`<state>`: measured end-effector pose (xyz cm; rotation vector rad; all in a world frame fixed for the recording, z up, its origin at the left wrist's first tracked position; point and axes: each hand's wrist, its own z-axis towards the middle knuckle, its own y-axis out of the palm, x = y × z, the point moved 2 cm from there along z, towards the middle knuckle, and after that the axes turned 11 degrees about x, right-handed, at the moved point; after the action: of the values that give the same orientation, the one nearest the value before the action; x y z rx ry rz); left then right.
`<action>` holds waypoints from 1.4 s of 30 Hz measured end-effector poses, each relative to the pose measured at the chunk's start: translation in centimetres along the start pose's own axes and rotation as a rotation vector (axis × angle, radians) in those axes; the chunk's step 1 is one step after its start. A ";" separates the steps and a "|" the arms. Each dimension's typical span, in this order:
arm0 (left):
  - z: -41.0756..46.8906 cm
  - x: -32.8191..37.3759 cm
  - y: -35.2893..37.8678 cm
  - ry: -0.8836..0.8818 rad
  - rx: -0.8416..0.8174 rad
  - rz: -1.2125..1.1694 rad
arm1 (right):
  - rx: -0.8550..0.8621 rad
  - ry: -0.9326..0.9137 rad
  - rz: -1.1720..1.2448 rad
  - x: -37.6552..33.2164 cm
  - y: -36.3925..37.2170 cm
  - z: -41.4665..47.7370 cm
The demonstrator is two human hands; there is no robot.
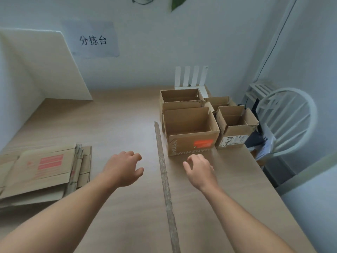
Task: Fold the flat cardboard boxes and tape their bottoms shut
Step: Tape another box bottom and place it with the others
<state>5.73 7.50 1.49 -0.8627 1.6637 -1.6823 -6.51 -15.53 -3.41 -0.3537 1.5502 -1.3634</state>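
Centrally, a strip (165,178), perhaps cardboard, divides left hand (124,168) from right hand (199,170).

A paper sheet (93,40) on the wall reads "分拣台" in black characters. The nearest open box (182,145) carries upside-down pale letters, "UANZHUA" along its front and "HUA" up its left edge. Its orange label, the white label on the smaller box (235,140) and the red print on the flat boxes (49,165) are too blurred to read.

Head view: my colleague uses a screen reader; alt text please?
A person's empty left hand and right hand hover over a wooden table, either side of a long brown strip. Four assembled open boxes stand right; flat boxes lie stacked left.
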 end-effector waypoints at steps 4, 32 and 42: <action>-5.6 -3.4 -1.7 0.011 0.027 0.084 | -0.050 -0.246 -0.214 -7.0 -1.7 -3.8; -30.4 -28.0 -7.8 -0.414 0.089 0.078 | -0.195 -0.738 -0.396 -38.4 6.2 -20.3; -25.2 -35.8 -3.7 -0.442 0.026 0.026 | -0.230 -0.692 -0.434 -42.1 12.4 -14.7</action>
<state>7.13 51.30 4.25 -1.1017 1.3409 -1.3681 5.51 28.55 3.84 -1.2221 1.0675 -1.1866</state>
